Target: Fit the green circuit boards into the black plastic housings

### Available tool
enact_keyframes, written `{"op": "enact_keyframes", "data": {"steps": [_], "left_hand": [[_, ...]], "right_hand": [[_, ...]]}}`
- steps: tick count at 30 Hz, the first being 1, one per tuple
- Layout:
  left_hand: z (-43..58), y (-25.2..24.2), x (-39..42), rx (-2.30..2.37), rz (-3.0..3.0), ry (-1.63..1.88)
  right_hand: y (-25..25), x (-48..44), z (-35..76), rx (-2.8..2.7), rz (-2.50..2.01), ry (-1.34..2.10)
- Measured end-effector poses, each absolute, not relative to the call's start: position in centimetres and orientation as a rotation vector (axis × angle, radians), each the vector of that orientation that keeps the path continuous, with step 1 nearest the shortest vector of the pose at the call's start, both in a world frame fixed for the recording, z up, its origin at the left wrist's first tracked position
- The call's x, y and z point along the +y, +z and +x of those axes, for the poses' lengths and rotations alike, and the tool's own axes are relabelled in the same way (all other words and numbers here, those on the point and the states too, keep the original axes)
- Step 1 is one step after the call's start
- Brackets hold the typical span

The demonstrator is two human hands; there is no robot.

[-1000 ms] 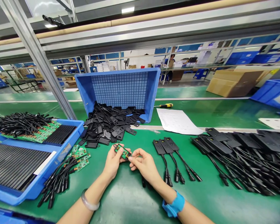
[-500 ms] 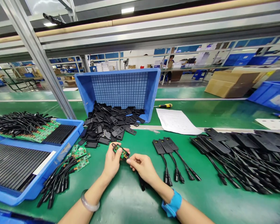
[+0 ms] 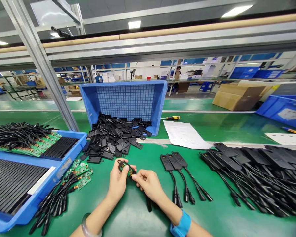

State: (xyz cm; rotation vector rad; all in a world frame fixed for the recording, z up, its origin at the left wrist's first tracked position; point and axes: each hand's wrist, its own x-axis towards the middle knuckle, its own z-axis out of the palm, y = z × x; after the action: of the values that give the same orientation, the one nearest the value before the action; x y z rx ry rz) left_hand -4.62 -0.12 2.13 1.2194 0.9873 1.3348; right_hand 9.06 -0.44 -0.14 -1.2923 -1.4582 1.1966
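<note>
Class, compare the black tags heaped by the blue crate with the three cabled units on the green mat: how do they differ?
The heaped tags lie jumbled and overlapping; the cabled units lie neatly side by side. The tags show no cables; each unit trails a forked black cable. Both have flat black bodies.

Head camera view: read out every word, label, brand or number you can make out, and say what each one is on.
No text here can be read clearly.
The white printed sheet: lines of print, too small to read.
The white label on the blue crate: too blurred.
The small green circuit board: markings too small.
</note>
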Motion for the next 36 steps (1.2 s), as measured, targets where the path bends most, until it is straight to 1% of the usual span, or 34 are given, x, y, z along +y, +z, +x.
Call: {"op": "enact_keyframes", "data": {"steps": [3, 6, 9, 14, 18, 21, 28, 36], "left_hand": [[-4.5, 2.4, 0.1, 1.012, 1.232, 1.345], [-4.7, 2.6, 0.5, 0.996, 1.107, 1.256], [-4.9, 2.4, 0.8, 1.033, 1.133, 1.122], [-4.7, 1.5, 0.5, 1.093, 1.467, 0.874], [-4.3, 1.3, 0.1, 1.164, 1.668, 0.762], [-4.2, 1.3, 0.0, 1.182, 1.723, 0.722], [-4.3, 1.2, 0.1, 1.18, 1.757, 0.714], [-4.4, 1.1, 0.1, 1.189, 1.729, 0.729]], "right_hand": [[-0.1, -0.4, 8.8, -1.497, -1.294, 1.123], [0.3, -0.8, 8.7, -1.641, -1.22, 1.013], [1.0, -1.2, 9.1, -1.801, -1.169, 0.718], [1.6, -0.8, 11.1, -1.975, -1.013, 0.185], [1.3, -0.3, 11.8, -2.11, -0.975, -0.093], [1.2, -0.2, 11.7, -2.151, -0.973, -0.128], [0.9, -0.1, 11.7, -2.107, -0.951, 0.003], [0.9, -0.2, 11.6, -2.141, -0.953, -0.112]]}}
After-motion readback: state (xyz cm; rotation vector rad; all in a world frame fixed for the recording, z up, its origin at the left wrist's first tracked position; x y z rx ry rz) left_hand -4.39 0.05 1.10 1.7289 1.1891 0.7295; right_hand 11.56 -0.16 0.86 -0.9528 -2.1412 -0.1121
